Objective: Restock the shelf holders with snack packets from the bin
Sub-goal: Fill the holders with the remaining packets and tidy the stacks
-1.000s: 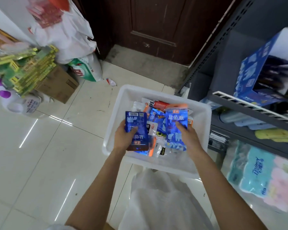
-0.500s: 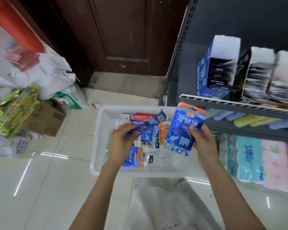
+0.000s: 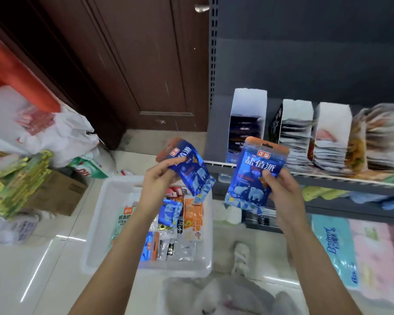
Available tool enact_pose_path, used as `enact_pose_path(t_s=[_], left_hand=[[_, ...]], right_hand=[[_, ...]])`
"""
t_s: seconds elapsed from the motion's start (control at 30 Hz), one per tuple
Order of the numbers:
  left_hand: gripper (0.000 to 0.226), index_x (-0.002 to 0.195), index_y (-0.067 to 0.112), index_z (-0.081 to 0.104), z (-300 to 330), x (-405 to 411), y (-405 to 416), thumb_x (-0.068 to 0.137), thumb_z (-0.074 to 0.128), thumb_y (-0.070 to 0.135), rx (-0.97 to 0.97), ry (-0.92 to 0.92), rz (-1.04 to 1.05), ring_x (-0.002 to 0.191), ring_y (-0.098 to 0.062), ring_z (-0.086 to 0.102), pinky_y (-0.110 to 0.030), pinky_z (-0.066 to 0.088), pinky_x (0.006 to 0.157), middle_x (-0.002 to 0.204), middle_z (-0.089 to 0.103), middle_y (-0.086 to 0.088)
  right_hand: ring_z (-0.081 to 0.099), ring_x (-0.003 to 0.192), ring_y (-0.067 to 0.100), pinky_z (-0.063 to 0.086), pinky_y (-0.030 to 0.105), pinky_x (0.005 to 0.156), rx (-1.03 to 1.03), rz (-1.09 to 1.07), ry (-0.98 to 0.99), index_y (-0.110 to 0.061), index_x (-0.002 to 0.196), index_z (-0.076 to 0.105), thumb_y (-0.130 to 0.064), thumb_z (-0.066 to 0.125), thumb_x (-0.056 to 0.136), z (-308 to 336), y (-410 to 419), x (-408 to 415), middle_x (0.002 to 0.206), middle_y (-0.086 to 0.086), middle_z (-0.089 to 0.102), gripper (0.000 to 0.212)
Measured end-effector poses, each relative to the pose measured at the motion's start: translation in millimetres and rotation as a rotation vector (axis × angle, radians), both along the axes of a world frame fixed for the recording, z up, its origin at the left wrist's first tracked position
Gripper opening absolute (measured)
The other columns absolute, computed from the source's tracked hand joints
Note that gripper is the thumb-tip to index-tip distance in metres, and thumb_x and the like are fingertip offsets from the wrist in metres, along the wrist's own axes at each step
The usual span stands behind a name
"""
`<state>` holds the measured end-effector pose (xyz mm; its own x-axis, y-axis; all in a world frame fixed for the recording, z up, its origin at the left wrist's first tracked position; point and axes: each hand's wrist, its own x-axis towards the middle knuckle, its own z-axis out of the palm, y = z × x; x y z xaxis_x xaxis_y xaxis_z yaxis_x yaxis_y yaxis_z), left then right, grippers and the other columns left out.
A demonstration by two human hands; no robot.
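My left hand (image 3: 159, 180) grips a blue snack packet (image 3: 192, 171) with an orange top, tilted, above the white bin (image 3: 100, 223). My right hand (image 3: 280, 192) holds a second blue packet (image 3: 255, 178) upright, in front of the shelf edge. The bin on the floor holds several mixed packets (image 3: 180, 223), blue, orange and white. On the dark shelf (image 3: 327, 178) stand cardboard holders: a blue one (image 3: 246, 126) at the left with dark packets low inside, then others (image 3: 298, 133) stacked full of packets.
A brown door (image 3: 146, 64) stands behind the bin. At the left are white plastic bags (image 3: 55, 133), a cardboard box (image 3: 59, 194) and stacked green-yellow packs (image 3: 14, 178). Tissue packs (image 3: 350, 251) sit on the lowest shelf level at the right. A crumpled white bag (image 3: 225, 296) lies below my arms.
Both hands have lifted out of the bin, each with a blue packet, and risen toward the shelf. My view has tilted up, bringing the holders into sight.
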<state>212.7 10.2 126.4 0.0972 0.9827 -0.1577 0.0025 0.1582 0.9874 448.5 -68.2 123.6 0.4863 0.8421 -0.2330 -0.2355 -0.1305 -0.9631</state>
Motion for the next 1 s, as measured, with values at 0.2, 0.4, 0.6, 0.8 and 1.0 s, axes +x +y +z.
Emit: enact_pose_path(t_s=[0.2, 0.4, 0.6, 0.8, 1.0], left_hand=[[0.022, 0.091, 0.021, 0.068, 42.1, 73.0, 53.5, 0.082, 0.066, 0.001, 0.157, 0.062, -0.007, 0.086, -0.012, 0.064, -0.029, 0.051, 0.079, 0.093, 0.071, 0.007], [0.035, 0.092, 0.022, 0.056, 99.3, 135.3, 132.3, 0.080, 0.065, -0.010, 0.455, 0.069, -0.033, 0.094, -0.008, 0.064, -0.028, 0.053, 0.083, 0.101, 0.067, 0.007], [0.061, 0.126, 0.021, 0.038, 80.0, 184.3, 157.6, 0.082, 0.063, -0.013, 0.404, 0.071, -0.191, 0.097, -0.009, 0.065, -0.023, 0.055, 0.075, 0.110, 0.064, 0.016], [0.065, 0.129, 0.033, 0.041, 37.1, 179.7, 156.0, 0.083, 0.064, -0.007, 0.248, 0.083, -0.204, 0.108, -0.022, 0.063, -0.031, 0.057, 0.080, 0.129, 0.056, -0.003], [0.026, 0.099, 0.025, 0.069, 0.8, 157.6, 153.1, 0.082, 0.070, 0.005, 0.636, 0.710, -0.326, 0.107, -0.015, 0.055, -0.034, 0.043, 0.094, 0.107, 0.064, 0.010]], right_hand=[[0.064, 0.071, -0.001, 0.050, 0.016, 0.058, 0.081, -0.067, -0.036, -0.016, 0.097, 0.064, -0.005, 0.056, 0.092, 30.6, 31.3, 89.3, 0.078, -0.015, 0.072, 0.014], [0.066, 0.069, 0.003, 0.050, 0.017, 0.051, 0.122, -0.094, 0.053, -0.015, 0.106, 0.061, -0.001, 0.058, 0.089, 49.7, 59.1, 146.0, 0.081, -0.010, 0.071, 0.022], [0.069, 0.074, 0.008, 0.055, 0.020, 0.058, 0.121, -0.069, 0.139, -0.029, 0.101, 0.061, -0.006, 0.054, 0.093, 54.4, 72.0, 163.5, 0.084, -0.010, 0.073, 0.025], [0.069, 0.090, 0.009, 0.057, 0.026, 0.069, 0.098, -0.108, 0.139, -0.035, 0.102, 0.057, -0.014, 0.059, 0.092, 53.7, 75.6, 170.9, 0.101, -0.007, 0.069, 0.023], [0.070, 0.088, 0.014, 0.058, 0.025, 0.073, 0.180, -0.100, 0.147, -0.027, 0.100, 0.063, -0.012, 0.055, 0.095, 66.4, 96.8, 160.4, 0.100, 0.000, 0.071, 0.018]])
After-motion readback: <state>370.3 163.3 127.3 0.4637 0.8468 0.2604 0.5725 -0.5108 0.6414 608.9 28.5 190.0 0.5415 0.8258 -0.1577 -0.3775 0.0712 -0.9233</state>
